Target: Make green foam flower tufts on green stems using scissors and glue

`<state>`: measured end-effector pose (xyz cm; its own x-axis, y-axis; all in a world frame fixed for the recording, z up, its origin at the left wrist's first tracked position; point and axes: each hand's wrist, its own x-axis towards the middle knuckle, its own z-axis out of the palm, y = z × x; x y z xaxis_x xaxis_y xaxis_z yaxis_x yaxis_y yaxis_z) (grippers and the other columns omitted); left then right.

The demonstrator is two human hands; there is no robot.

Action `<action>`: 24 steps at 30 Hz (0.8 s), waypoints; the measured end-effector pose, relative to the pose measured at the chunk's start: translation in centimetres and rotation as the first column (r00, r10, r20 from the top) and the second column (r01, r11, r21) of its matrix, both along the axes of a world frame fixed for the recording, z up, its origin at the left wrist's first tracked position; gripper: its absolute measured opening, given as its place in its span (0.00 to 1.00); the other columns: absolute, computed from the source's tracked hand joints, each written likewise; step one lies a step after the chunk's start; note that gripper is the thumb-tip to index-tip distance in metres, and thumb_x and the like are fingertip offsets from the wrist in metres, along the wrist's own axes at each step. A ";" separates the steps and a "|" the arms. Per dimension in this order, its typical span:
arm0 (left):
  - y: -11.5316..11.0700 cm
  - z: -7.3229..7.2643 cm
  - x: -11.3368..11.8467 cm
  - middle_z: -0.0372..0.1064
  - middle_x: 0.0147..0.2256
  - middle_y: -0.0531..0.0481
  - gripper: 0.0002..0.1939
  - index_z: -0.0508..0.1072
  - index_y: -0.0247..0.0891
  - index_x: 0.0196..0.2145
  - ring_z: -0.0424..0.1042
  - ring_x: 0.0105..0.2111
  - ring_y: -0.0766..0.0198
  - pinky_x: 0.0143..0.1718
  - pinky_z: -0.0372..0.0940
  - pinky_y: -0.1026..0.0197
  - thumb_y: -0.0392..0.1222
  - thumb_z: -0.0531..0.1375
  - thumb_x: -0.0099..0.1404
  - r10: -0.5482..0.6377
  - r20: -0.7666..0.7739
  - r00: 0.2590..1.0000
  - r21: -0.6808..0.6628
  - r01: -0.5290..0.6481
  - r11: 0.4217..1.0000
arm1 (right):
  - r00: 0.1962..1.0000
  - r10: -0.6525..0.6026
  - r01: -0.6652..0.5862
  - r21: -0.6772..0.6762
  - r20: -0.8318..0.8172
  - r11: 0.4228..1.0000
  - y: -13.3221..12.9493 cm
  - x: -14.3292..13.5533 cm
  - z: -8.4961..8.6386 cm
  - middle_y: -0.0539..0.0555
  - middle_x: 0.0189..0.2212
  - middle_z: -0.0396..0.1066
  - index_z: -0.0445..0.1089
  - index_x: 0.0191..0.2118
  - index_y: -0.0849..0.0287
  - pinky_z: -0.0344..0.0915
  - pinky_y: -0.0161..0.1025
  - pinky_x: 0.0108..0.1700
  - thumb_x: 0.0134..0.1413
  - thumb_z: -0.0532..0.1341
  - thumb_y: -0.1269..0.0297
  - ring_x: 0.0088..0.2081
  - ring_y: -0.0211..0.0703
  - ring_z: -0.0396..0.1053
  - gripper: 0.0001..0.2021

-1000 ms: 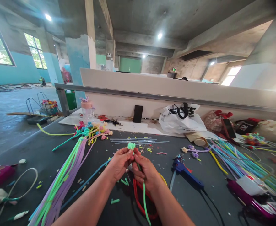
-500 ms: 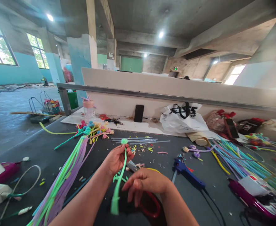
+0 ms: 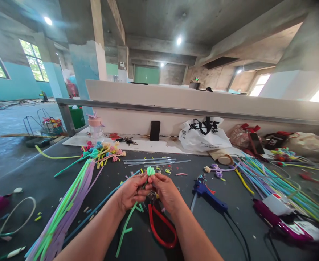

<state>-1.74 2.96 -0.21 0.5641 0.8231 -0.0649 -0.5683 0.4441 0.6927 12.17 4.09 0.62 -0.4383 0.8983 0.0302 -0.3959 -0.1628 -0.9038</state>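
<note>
Left hand [image 3: 133,188] and right hand [image 3: 166,190] pinched a green knot [image 3: 150,170] in their fingers.
Red handles [image 3: 163,244] lay between the forearms [image 3: 94,224], bare surface [image 3: 218,231] rightward; the knot looked puffy.

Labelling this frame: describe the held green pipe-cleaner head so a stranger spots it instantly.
On the dark worktop, find the left hand and right hand meeting near the middle. At their fingertips sits a small, bunched mint-green pipe-cleaner head. Unlike the multicoloured heads heaped to its left, it is pinched in the hands.
</note>
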 end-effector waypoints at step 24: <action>-0.9 0.5 2.3 0.56 0.20 0.59 0.14 0.63 0.36 0.28 0.47 0.12 0.80 0.09 0.41 0.75 0.51 0.59 0.57 0.192 -0.372 0.908 0.165 -0.139 0.976 | 0.948 -0.246 0.215 -0.167 -0.201 0.962 1.6 0.0 -1.6 0.48 0.19 0.72 0.72 0.26 0.60 0.61 0.31 0.20 0.35 0.70 0.63 0.19 0.35 0.66 0.09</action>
